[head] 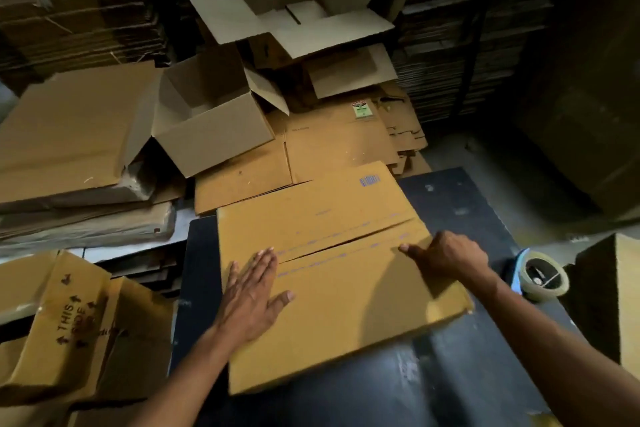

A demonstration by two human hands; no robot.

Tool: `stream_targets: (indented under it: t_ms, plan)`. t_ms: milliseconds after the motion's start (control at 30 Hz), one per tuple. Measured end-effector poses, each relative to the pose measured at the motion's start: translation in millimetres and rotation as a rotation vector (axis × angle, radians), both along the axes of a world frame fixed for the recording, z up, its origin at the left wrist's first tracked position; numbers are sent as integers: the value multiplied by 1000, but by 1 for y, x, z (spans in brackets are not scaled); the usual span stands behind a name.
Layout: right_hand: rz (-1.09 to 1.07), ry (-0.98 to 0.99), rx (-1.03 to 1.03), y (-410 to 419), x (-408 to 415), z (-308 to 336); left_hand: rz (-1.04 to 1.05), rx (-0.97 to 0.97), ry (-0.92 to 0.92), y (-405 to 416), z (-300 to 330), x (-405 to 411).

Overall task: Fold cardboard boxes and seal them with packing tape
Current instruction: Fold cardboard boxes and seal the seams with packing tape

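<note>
Dark table (450,374), near frame centre. Cardboard box (339,305) on it, top flaps closed, seam untaped. Left hand (252,298) flat on near flap, fingers straight, gripping nothing. Right hand (446,256) curled over flap edge at seam. Tape roll (545,279) at table's right.

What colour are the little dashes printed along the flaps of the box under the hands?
Purple dashes on the brown cardboard box, clearest in the head view.

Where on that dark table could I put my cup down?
Bare table lies near you, between the box and the tape roll, and beyond the roll. Left of the box only a narrow strip; past it, stacked cardboard crowds everything.
</note>
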State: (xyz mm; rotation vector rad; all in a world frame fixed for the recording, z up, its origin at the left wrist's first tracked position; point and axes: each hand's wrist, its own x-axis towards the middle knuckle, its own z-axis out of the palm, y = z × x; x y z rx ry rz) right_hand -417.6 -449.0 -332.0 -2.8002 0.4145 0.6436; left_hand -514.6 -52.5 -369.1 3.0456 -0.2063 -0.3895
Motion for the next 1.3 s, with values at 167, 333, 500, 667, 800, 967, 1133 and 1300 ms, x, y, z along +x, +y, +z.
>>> stream_targets:
  t_ms: [167,333,500,667,800,967,1133,1300]
  plan:
    - [-8,-114,84,-7,-71,-19,-60,27,55,-75,3,18]
    - [97,-88,163,-37,-64,-16,-271,20,40,-192,-2,58]
    - [249,-140,83,-143,-22,-19,-234,-1,-92,-216,-26,68]
    - [543,81,-194,-220,15,-35,-200,-10,-142,-220,-33,61]
    - [798,106,-291,-226,25,-59,-136,-18,-113,-240,-29,54]
    - [746,77,-270,-239,36,-72,-90,-53,-138,-283,-28,56]
    - [504,-94,-166,-264,32,-30,-77,-53,-74,-331,-19,54]
    - [77,-164,237,-269,37,68,-174,-67,66,-358,-7,54]
